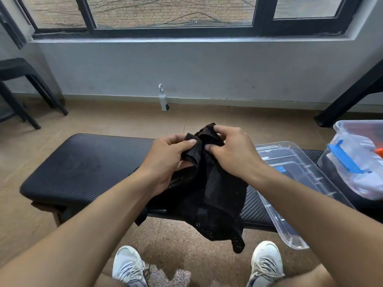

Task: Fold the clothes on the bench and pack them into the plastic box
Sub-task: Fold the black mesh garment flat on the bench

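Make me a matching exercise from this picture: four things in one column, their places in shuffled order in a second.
1. black mesh garment
2. clear lid
3. spray bottle
4. plastic box

a. on the floor by the wall
b. far right, clothes inside
c. gripped by left hand and right hand
d. flat on the bench

Pairs: 1-c, 2-d, 3-a, 4-b

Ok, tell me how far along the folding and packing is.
Done: the plastic box at the right already holds clothes, its lid lying off on the bench. In hand: the left hand and right hand grip a black mesh garment, still bunched. Left: fold and pack it.
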### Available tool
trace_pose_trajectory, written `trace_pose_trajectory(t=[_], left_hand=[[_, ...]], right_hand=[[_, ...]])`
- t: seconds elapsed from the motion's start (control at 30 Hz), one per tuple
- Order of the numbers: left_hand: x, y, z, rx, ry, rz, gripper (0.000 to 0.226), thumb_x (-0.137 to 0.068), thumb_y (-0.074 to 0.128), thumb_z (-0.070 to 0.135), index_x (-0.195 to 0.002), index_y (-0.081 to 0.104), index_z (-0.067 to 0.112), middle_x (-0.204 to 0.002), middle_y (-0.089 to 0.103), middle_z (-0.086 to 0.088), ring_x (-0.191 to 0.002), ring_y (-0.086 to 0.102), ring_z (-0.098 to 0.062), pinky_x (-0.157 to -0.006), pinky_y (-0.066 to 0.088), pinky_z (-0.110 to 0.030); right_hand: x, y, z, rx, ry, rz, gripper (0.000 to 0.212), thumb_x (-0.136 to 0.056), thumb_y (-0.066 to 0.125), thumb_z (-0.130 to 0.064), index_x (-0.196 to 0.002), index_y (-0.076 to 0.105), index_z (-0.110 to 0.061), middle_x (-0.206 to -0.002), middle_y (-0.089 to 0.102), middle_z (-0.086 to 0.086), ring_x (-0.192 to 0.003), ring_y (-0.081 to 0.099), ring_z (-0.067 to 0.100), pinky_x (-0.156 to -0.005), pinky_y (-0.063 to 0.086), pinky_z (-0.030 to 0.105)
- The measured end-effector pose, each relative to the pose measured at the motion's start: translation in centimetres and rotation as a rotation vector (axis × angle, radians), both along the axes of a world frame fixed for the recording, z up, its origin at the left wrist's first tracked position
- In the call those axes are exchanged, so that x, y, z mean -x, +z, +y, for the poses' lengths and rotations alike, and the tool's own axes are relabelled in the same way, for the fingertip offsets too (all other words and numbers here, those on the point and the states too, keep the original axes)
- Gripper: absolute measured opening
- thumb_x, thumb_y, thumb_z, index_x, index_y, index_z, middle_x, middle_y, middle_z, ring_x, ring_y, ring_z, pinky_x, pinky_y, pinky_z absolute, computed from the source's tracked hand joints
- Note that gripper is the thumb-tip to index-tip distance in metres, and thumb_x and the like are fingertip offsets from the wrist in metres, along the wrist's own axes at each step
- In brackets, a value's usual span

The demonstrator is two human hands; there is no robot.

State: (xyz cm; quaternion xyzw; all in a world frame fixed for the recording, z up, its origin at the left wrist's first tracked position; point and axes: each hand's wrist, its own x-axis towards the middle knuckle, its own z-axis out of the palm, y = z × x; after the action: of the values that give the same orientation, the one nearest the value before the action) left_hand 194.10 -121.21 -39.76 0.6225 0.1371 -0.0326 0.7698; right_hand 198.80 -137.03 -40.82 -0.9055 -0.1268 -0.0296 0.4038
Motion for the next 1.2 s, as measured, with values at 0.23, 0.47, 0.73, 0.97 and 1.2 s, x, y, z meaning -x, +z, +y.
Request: trace_pose_trajectory(t=[0.23, 0.47, 0.73, 0.97, 1.2], left_hand=[[0.4, -1.1, -0.4, -0.171, -0.034, -0.027, 0.018, -0.088, 0.077, 0.017, -0.104, 0.074, 0.009, -0.106, 0.075, -0.017, -0.085, 0.074, -0.024, -0.078, 0.063, -0.041], [-0.1, -1.9, 0.2, -0.405, 0.044, -0.051, 0.028, -0.075, 0.084, 0.002, -0.097, 0.075, 0.017, -0.091, 0.079, -0.005, -0.091, 0.075, -0.023, -0.082, 0.062, -0.039], [-1.0, -2.0, 0.4, -0.246, 0.134, 0.006, 0.026, -0.083, 0.075, 0.0, -0.105, 0.073, 0.014, -0.092, 0.078, -0.009, -0.084, 0.076, -0.024, -0.067, 0.061, -0.033], [-1.1, -2.2, 0.4, -0.061, 0.116, 0.051, 0.026, -0.084, 0.068, -0.01, -0.106, 0.071, 0.004, -0.097, 0.074, -0.025, -0.081, 0.073, -0.038, -0.072, 0.062, -0.047], [-1.3, -1.9, 0.4, 0.138, 0.06, 0.073, 0.01, -0.092, 0.068, 0.007, -0.101, 0.071, 0.004, -0.088, 0.075, -0.014, -0.07, 0.073, -0.021, -0.065, 0.063, -0.032]], right_hand=[[0.7, 0.5, 0.4, -0.132, 0.259, 0.357, 0.032, -0.075, 0.065, -0.007, -0.102, 0.063, -0.024, -0.091, 0.073, 0.006, -0.086, 0.072, 0.025, -0.073, 0.062, 0.042], [1.6, 1.6, -0.8, -0.502, 0.409, 0.724, 0.052, -0.084, 0.059, 0.018, -0.114, 0.064, -0.023, -0.124, 0.068, 0.018, -0.112, 0.069, 0.031, -0.075, 0.056, 0.029], [2.4, 1.7, -1.2, -0.587, 0.459, 0.624, 0.074, -0.086, 0.052, 0.023, -0.136, 0.061, -0.031, -0.137, 0.06, -0.012, -0.082, 0.067, 0.007, -0.085, 0.056, 0.03], [2.6, 1.3, -1.1, -0.518, 0.651, 0.418, 0.07, -0.074, 0.037, 0.038, -0.123, 0.066, -0.003, -0.123, 0.07, 0.012, -0.118, 0.066, 0.016, -0.097, 0.051, 0.024], [2.1, 0.7, -0.7, -0.171, 0.498, -0.046, 0.032, -0.08, 0.072, 0.014, -0.1, 0.077, -0.01, -0.104, 0.072, -0.001, -0.097, 0.071, 0.009, -0.09, 0.056, 0.024]])
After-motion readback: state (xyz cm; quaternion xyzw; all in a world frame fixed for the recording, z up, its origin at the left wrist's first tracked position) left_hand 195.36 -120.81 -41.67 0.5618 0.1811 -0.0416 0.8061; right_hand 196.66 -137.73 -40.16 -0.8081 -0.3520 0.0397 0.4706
